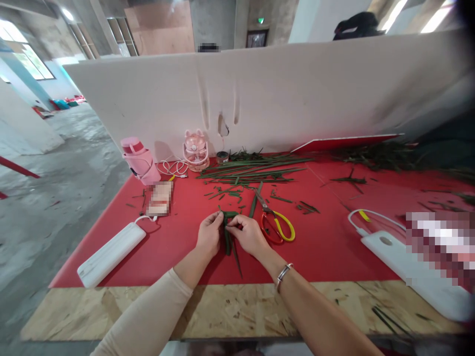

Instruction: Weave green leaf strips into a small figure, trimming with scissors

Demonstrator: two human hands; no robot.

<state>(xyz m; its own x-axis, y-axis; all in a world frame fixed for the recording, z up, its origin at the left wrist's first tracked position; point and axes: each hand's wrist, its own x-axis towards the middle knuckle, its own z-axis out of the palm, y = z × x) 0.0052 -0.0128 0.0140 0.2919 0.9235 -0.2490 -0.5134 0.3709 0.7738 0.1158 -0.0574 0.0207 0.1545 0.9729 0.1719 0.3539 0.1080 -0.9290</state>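
Note:
Between my two hands is a small bundle of folded green leaf strips [227,242], its loose ends pointing down toward the table's front edge. My left hand [211,230] pinches the bundle's left side between thumb and fingers. From the right, my right hand [247,235] pinches at the bundle's upper part; the fingertips hide exactly which strip they grip. Just right of my right hand lie scissors [276,225] with one red and one yellow handle, blades pointing away from me. Beside the blades rests a single green strip [254,203].
Long green strips [256,170] and cut scraps lie across the red table top [178,262]. At back left stand a pink bottle [141,160] and a pink bear-eared cup [196,151]. White power banks [111,254] with cables flank both sides. A white board [267,94] rises behind.

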